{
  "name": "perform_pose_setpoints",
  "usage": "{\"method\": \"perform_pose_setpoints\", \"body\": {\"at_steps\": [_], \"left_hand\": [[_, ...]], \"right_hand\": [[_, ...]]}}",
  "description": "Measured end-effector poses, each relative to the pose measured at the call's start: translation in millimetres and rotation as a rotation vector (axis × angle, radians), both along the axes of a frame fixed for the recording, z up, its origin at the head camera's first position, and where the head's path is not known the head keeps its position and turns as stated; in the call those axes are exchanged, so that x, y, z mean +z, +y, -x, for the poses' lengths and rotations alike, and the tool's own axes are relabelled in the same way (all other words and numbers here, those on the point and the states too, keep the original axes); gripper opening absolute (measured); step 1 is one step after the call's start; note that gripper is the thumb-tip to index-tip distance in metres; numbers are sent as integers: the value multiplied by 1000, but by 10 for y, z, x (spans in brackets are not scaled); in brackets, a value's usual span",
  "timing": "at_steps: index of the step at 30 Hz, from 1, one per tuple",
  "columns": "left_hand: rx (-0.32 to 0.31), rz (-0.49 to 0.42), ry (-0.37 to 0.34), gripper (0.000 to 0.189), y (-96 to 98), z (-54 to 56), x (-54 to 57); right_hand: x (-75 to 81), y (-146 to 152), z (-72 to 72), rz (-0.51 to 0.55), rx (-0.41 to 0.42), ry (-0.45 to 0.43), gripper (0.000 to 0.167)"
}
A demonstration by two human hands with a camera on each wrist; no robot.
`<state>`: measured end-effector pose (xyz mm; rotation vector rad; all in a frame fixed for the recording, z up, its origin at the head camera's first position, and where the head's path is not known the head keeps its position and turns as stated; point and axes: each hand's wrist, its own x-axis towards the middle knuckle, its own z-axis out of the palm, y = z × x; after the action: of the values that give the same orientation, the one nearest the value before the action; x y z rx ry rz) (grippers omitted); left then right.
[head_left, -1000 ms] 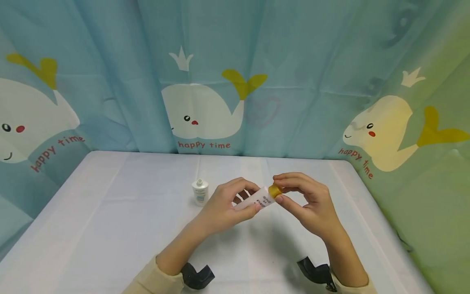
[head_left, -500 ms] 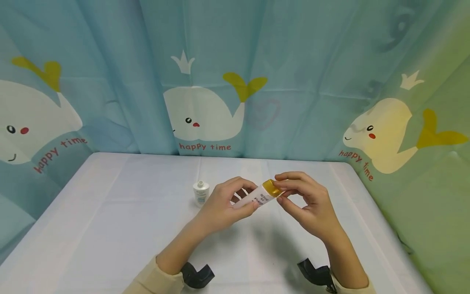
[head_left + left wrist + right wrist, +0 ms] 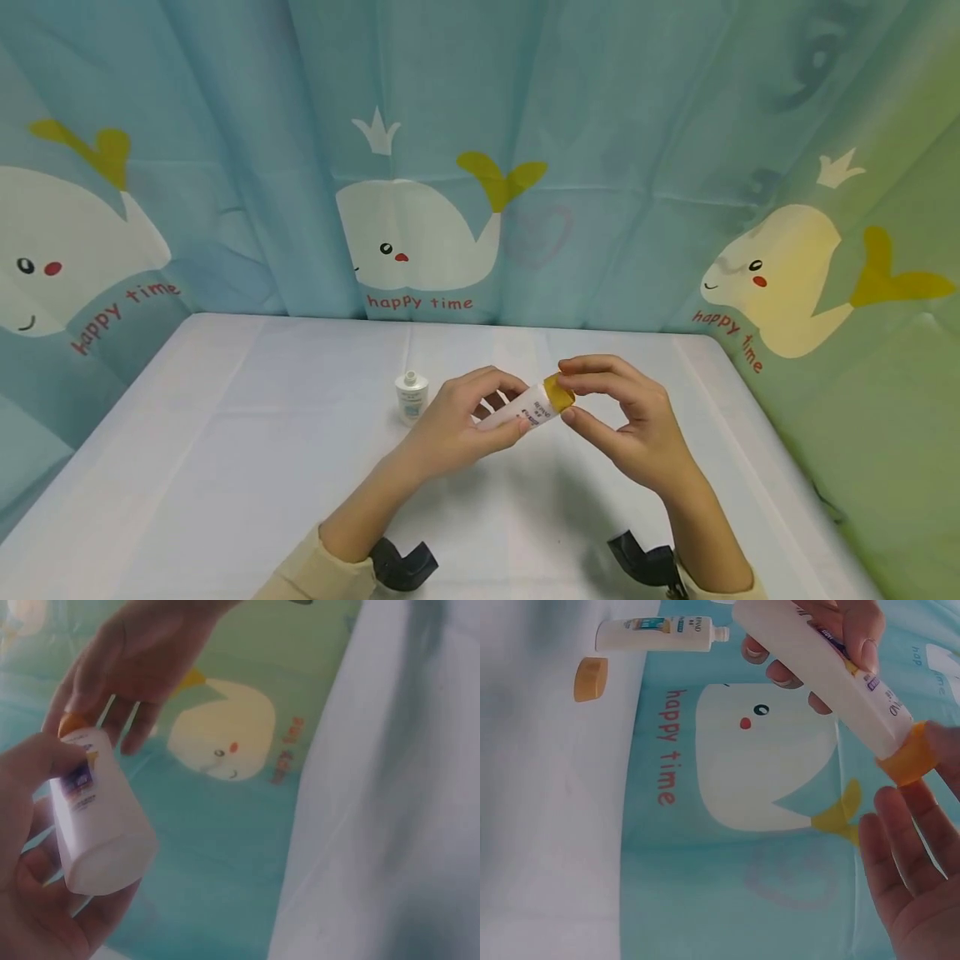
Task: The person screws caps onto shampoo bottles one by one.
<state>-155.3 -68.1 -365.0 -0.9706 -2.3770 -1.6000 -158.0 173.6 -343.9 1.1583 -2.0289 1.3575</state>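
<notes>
My left hand grips a white plastic bottle with printed lettering, holding it tilted above the table. On its upper right end sits a gold-orange cap, which my right hand pinches between thumb and fingers. From the left wrist, the bottle's flat base faces the camera. A second white bottle stands upright on the table beyond my left hand, its narrow neck uncovered. In the right wrist view a loose orange cap lies near that bottle; my left hand seems to hide it from the head view.
A white cloth covers the table. Behind it and along the sides hangs a blue-green curtain with printed whales. Black camera mounts sit at both wrists.
The cap on the held bottle shows a different side, having turned under my right fingers. Both hands have stayed in nearly the same place, and the standing bottle has not moved.
</notes>
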Motion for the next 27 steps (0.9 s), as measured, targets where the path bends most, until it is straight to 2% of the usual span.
{"method": "perform_pose_setpoints", "body": {"at_steps": [7,15,27], "left_hand": [[-34,1,23,22,21,-23,-9],[-30,14,33,23,28,-28,-9],[1,-12,12,24,4,-10,-21]], "right_hand": [[-20,-2,-2,2,13,-2,43],[-18,-15,5,20,42,-20,40],[-1,-27,-11,6,5,-27,46]]}}
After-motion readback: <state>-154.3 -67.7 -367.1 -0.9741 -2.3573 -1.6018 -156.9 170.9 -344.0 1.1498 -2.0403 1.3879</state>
